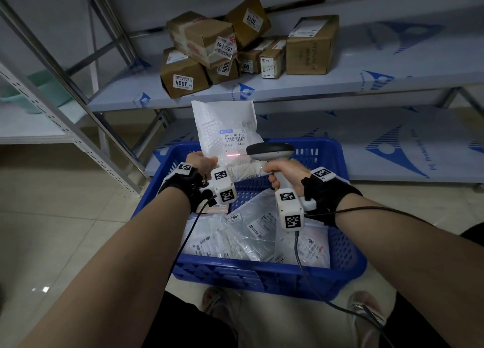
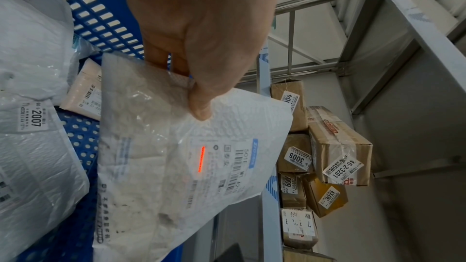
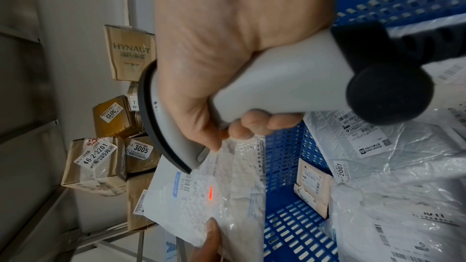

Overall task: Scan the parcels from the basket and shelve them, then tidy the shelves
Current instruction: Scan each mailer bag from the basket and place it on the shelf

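My left hand (image 1: pixel 201 161) pinches a white bubble mailer (image 1: pixel 225 130) by its lower left edge and holds it upright over the blue basket (image 1: pixel 340 274); the thumb (image 2: pixel 199 105) lies on its front. My right hand (image 1: pixel 280 172) grips the handle of a grey barcode scanner (image 1: pixel 269 151), whose head points at the mailer. A red scan line (image 1: pixel 234 154) falls on the mailer just below its printed label (image 2: pixel 239 166). The same red line (image 3: pixel 211 192) and the scanner (image 3: pixel 252 91) show in the right wrist view. Several more white and grey mailers (image 1: pixel 251 235) lie in the basket.
Several brown cardboard boxes (image 1: pixel 235 46) with numbered stickers are piled on the middle shelf (image 1: pixel 392 80) behind the basket. A lower shelf (image 1: pixel 392 143) runs to the right. A metal shelf upright (image 1: pixel 52 106) stands at the left. The basket sits on a tiled floor (image 1: pixel 65 216).
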Available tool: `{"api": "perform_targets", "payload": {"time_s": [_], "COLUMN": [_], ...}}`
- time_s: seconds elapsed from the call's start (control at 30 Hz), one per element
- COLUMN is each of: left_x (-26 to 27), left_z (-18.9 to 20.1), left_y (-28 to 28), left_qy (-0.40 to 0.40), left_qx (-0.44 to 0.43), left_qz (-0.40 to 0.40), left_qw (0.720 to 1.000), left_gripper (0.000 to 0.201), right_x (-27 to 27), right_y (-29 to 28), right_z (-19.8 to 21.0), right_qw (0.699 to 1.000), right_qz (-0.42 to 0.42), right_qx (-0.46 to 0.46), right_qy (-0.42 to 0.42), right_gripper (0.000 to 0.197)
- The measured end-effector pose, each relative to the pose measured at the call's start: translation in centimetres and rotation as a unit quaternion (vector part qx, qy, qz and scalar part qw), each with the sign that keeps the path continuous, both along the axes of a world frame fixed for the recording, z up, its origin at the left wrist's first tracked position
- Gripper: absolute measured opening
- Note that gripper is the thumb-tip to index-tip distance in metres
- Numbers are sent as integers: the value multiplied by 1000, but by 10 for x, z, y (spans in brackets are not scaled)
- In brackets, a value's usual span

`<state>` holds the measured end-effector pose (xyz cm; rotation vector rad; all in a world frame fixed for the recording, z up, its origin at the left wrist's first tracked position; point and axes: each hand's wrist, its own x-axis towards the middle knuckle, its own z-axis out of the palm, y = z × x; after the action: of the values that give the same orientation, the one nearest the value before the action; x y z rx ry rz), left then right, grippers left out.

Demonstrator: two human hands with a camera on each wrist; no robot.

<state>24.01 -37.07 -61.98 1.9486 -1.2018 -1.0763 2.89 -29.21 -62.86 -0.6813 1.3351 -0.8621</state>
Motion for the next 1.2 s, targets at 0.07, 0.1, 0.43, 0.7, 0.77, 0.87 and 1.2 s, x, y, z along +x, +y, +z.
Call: {"api": "perform_targets", "payload": {"time_s": [0.07,0.1,0.43,0.7,0.77,0.87,1.2], "left_x": [0,0,-1,2,1,2,3], "left_z": [-1,-1,4,9,12,16,26], "left_y": [0,0,4,6,8,11,15], "left_qy": [1,3,-10,18,23,23,13], "left_qx": [-4,-5,-7,-6,-14,-23,-55], "left_qz": [0,1,-11,-3,-2,-4,-9], "left_qw": [1000,1000,1000,1000,1000,999,998], "left_gripper": [11,12,21,20,19,19,12], "right_x": [-1,-2,-5,-6,-6,-7,-7], "right_y": [0,0,3,6,8,11,14], "right_z": [0,1,3,9,11,16,26], "right_qw": [1000,1000,1000,1000,1000,999,999], "right_qz": [-4,-6,20,14,15,19,12], "right_qx": [0,1,-5,-12,-13,-15,-34], "right_qy": [3,1,-2,-8,-16,-24,-28], "right_gripper": [7,7,7,7,10,11,14]}}
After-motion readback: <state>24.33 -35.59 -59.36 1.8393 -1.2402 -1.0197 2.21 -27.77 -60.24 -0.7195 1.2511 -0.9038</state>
